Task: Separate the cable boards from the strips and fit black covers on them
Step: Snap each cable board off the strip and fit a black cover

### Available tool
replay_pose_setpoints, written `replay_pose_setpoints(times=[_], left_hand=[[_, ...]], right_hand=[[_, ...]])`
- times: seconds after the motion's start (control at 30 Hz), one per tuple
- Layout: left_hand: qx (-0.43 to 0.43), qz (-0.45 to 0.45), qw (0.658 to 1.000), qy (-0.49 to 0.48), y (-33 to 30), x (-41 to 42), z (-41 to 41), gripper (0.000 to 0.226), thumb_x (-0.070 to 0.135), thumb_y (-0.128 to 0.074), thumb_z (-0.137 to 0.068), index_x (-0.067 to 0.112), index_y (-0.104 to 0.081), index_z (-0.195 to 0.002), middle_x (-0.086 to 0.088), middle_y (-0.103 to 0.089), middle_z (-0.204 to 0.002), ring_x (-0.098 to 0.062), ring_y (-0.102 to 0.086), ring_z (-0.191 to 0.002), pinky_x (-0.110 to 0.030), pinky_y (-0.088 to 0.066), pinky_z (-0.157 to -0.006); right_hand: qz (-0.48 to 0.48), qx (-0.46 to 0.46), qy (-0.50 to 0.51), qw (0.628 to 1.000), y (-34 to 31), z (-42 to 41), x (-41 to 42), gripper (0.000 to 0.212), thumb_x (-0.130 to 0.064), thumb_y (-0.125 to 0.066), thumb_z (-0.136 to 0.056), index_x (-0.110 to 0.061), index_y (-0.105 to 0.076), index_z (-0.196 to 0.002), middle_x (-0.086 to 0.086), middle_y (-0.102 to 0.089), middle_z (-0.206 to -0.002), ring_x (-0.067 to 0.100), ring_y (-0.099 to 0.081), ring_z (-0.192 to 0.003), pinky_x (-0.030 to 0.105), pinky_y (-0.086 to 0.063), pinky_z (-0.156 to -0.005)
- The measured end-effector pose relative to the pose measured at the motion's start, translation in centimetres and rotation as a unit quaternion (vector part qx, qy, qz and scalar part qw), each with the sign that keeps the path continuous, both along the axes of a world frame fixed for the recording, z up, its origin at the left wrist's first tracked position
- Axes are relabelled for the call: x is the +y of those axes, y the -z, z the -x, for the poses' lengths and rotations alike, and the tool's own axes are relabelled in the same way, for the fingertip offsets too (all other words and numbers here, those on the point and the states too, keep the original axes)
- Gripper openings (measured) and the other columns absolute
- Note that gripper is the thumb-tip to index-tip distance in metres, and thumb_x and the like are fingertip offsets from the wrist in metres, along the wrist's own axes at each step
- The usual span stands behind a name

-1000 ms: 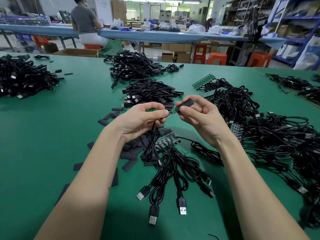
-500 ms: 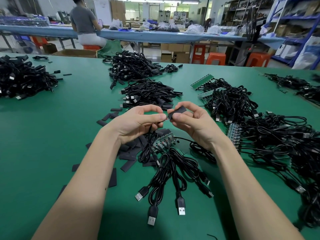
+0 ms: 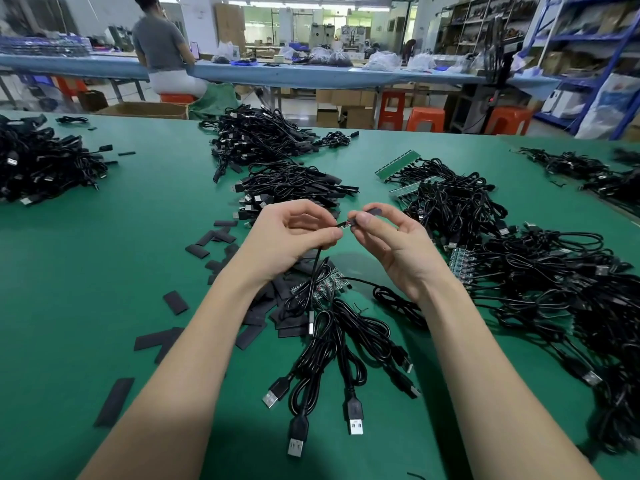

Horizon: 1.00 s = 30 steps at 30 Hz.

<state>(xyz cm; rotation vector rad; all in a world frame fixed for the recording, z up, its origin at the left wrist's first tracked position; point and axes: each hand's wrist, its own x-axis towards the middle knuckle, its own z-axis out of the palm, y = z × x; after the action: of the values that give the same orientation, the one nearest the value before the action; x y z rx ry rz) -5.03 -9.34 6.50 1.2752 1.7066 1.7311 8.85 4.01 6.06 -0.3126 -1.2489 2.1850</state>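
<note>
Above the middle of the green table [image 3: 104, 271], my left hand [image 3: 291, 237] pinches a small cable board [image 3: 344, 224] whose black cable hangs down from it. My right hand [image 3: 391, 244] pinches a black cover [image 3: 374, 212] right at the free end of that board; the two hands almost touch. Below them lies a strip of boards [image 3: 325, 282] with several black USB cables [image 3: 339, 358] fanned toward me. Loose black covers [image 3: 277, 306] are scattered under and left of my left forearm.
Heaps of black cables lie at the far centre [image 3: 263, 140], the left edge [image 3: 38, 164] and along the right [image 3: 554, 289], some with green strips [image 3: 398, 164]. A person [image 3: 162, 53] sits at a blue bench beyond the table. Orange stools stand behind.
Both hands have risen slightly and drawn closer. The black cover in my right hand has come up to the end of the board held in my left hand.
</note>
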Motion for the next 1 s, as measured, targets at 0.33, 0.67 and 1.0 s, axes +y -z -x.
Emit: replay_pose_setpoints(times=[0.33, 0.67, 1.0], left_hand=[[0.086, 0.003, 0.996, -0.023, 0.2, 0.0, -0.2, 0.011, 0.007, -0.083, -0.080, 0.008, -0.080, -0.089, -0.005, -0.078, -0.081, -0.016, -0.073, -0.075, -0.030, -0.061, -0.077], [0.164, 0.029, 0.986, -0.026, -0.3, -0.2, -0.4, 0.007, 0.011, -0.083, -0.081, 0.011, -0.081, -0.088, 0.001, -0.077, -0.077, -0.014, -0.073, -0.072, -0.028, -0.059, -0.074], [0.193, 0.028, 0.981, -0.025, -0.7, -0.3, -0.4, 0.007, 0.011, -0.083, -0.082, 0.011, -0.081, -0.088, 0.002, -0.077, -0.079, -0.015, -0.074, -0.075, -0.030, -0.061, -0.077]], right_hand=[[-0.005, -0.010, -0.008, 1.000, 0.3, 0.0, 0.2, 0.025, -0.006, -0.079, -0.070, -0.007, -0.067, -0.092, 0.014, -0.076, -0.094, 0.016, -0.073, -0.083, 0.019, -0.057, -0.075], [-0.010, -0.018, -0.035, 0.999, 0.9, -0.2, 0.5, 0.019, -0.008, -0.080, -0.072, -0.011, -0.071, -0.089, 0.015, -0.076, -0.099, 0.017, -0.074, -0.088, 0.020, -0.057, -0.078], [0.008, -0.005, -0.042, 0.999, 1.1, 0.0, 0.3, 0.020, -0.006, -0.079, -0.072, -0.010, -0.070, -0.090, 0.016, -0.076, -0.100, 0.019, -0.075, -0.086, 0.020, -0.058, -0.076]])
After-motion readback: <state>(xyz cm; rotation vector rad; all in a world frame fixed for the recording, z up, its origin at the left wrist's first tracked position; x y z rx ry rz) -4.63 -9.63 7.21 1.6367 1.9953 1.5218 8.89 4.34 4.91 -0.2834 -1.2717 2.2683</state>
